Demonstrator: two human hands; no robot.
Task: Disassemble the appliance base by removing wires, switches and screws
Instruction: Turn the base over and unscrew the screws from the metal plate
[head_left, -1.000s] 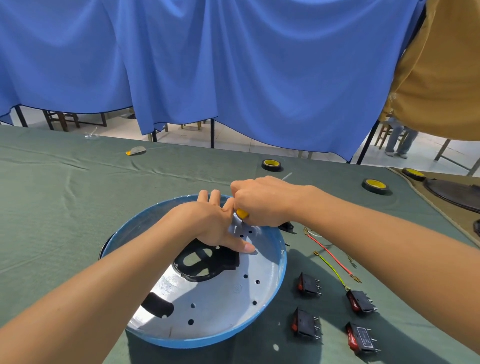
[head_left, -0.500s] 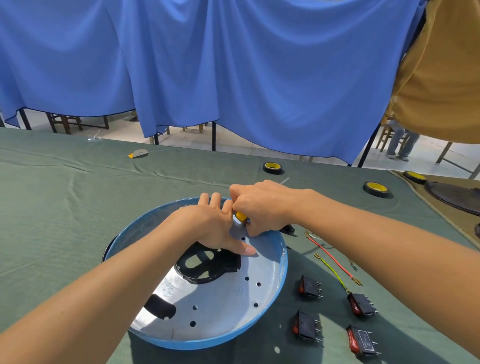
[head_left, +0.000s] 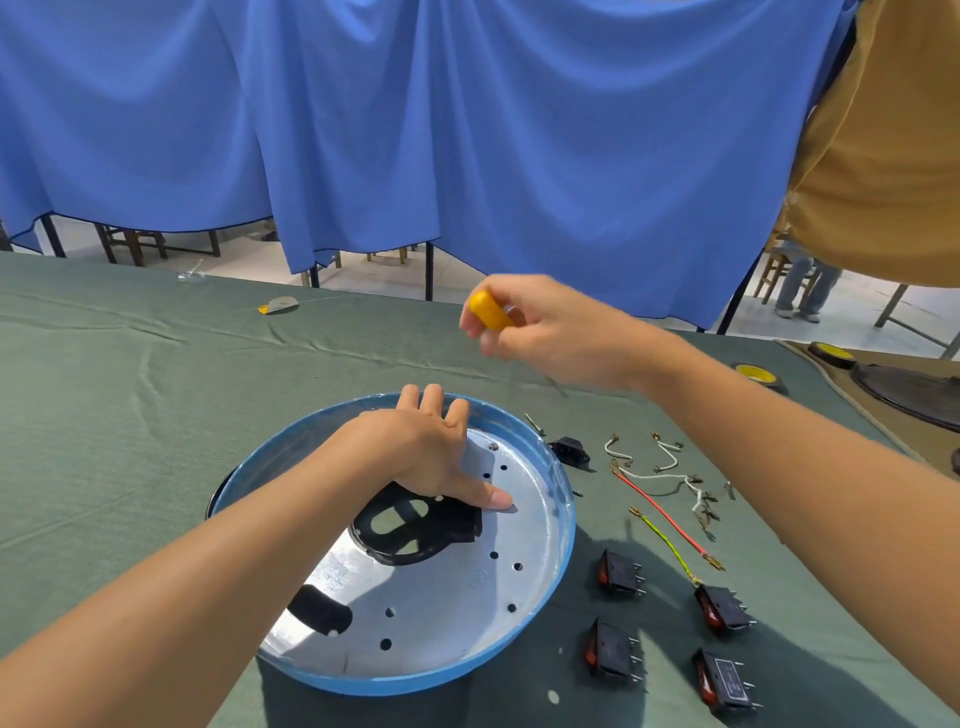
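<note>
The round appliance base (head_left: 558, 551), blue outside and bare metal inside with several holes, lies on the green cloth. A black plastic part (head_left: 415, 535) sits at its centre. My left hand (head_left: 421, 452) rests flat inside the base, thumb on the metal, fingers reaching over the far rim. My right hand (head_left: 545, 332) is raised above the table beyond the base and grips a yellow-handled screwdriver (head_left: 485, 310); its shaft is a blur. One screw (head_left: 493, 446) shows in the metal near the far rim.
Right of the base lie several black rocker switches (head_left: 621, 574), a red wire (head_left: 660, 512), a yellow-green wire (head_left: 670, 545), white wires (head_left: 670, 462), a black socket part (head_left: 569, 451) and a loose screw (head_left: 534, 423). Yellow-centred wheels (head_left: 756, 373) sit far right.
My right hand has lifted the screwdriver up and away from the base's far rim. My left hand stays pressed inside the base.
</note>
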